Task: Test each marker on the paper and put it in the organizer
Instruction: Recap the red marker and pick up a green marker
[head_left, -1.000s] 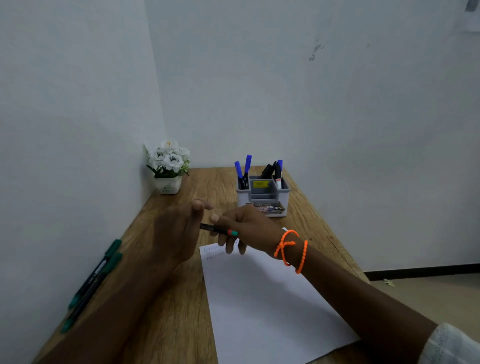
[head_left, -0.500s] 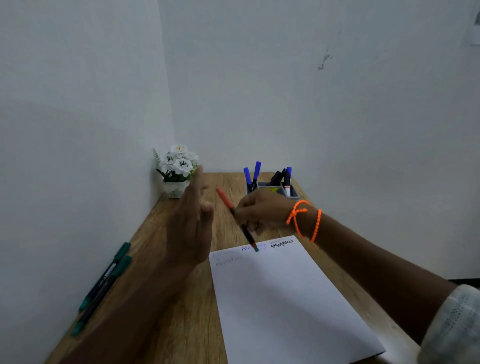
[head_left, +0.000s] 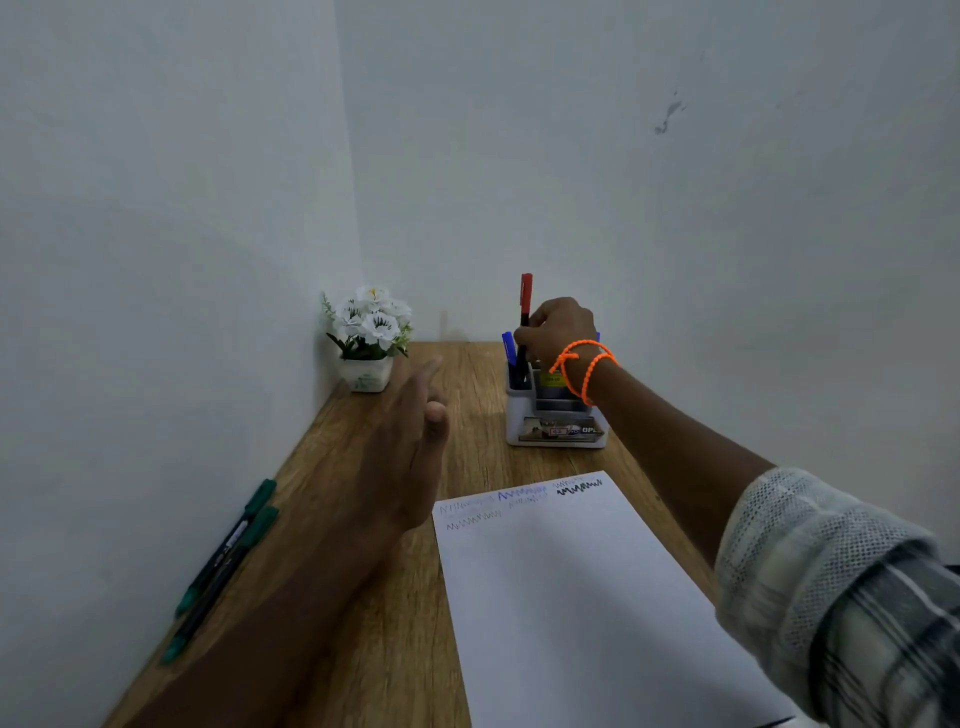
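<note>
Right hand is over the organizer at the far end of the tabletop, fingers closed around a red-capped marker held upright, cap end up, lower barrel dropping into the organizer's left rear compartment; whether the tip end has bottomed out is hidden by the hand. A blue marker stands in that same compartment, just beside the red one. Left hand hangs above the tabletop, fingers loosely spread, holding nothing. Paper lies near the front edge; its top edge carries several zigzag test scribbles, blue, black and fainter ones. Two green-capped markers lie side by side along the left wall, well apart from the paper; judged untested, so the task looks partly done. Small pot of white flowers sits in the far left corner, clear of the work. Handling notes, judged: markers are light, rigid, smooth plastic, likely to roll on the flat wood; best taken at mid-barrel with thumb and two fingers, cap pulled off by the other hand. Organizer is light too, so a marker pushed in at an angle could tip or shift it; a straight vertical drop is preferable.
</note>
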